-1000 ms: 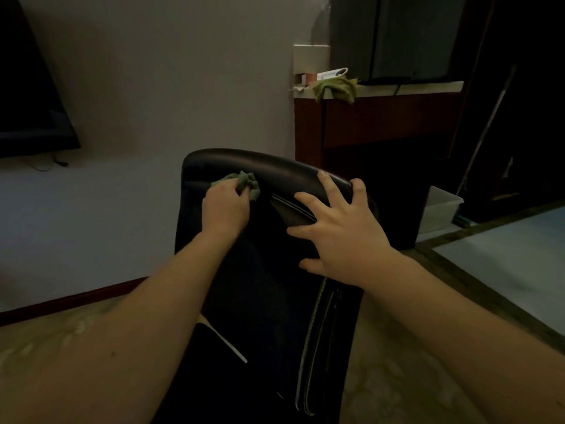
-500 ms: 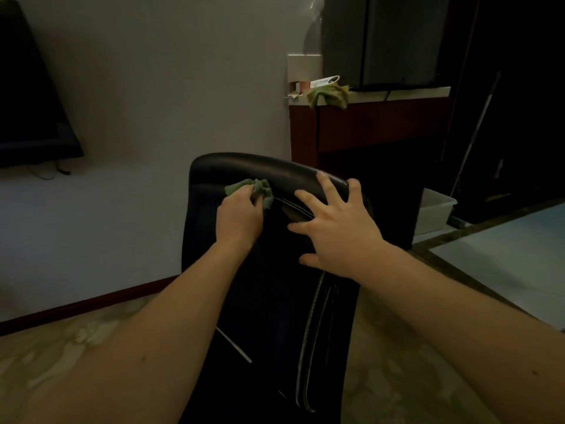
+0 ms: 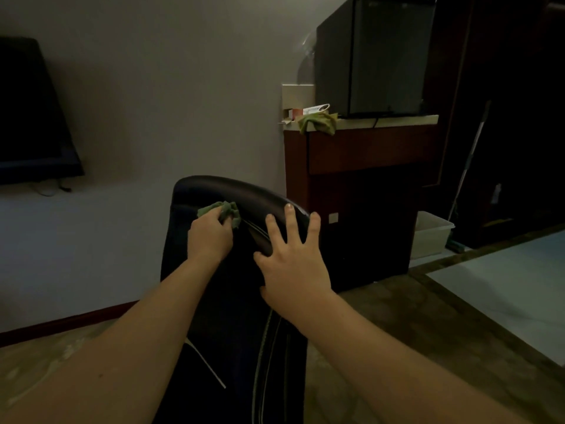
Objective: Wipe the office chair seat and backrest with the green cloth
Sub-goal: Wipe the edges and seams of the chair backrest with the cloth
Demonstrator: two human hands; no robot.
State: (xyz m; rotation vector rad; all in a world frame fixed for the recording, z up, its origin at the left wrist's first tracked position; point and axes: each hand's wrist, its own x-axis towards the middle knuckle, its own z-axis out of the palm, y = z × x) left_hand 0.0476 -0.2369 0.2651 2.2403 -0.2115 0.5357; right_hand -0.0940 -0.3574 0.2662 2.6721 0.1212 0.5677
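Backrest (image 3: pixel 241 191) stage of the wipe, judging by the layout: gripping the green cloth (image 3: pixel 224 210) bunched in the left hand (image 3: pixel 210 238), fingers curled round it, and pressing it onto the black upholstery just under the top roll, left of centre. Bracing with the right hand (image 3: pixel 292 272), fingers straight and spread apart, holding nothing, lying flat on the upper right of the same panel with fingertips reaching the far top edge. Probably calling next for dragging the cloth across or down the panel in overlapping passes while steadying the office chair (image 3: pixel 232 316) against rolling or swivelling, then shifting the bracing palm aside for covering the patch beneath it. Seeing little of the seat from here, so not judging it. Ignoring a second green rag (image 3: pixel 318 122) lying on the far worktop (image 3: pixel 397 119) to the right.
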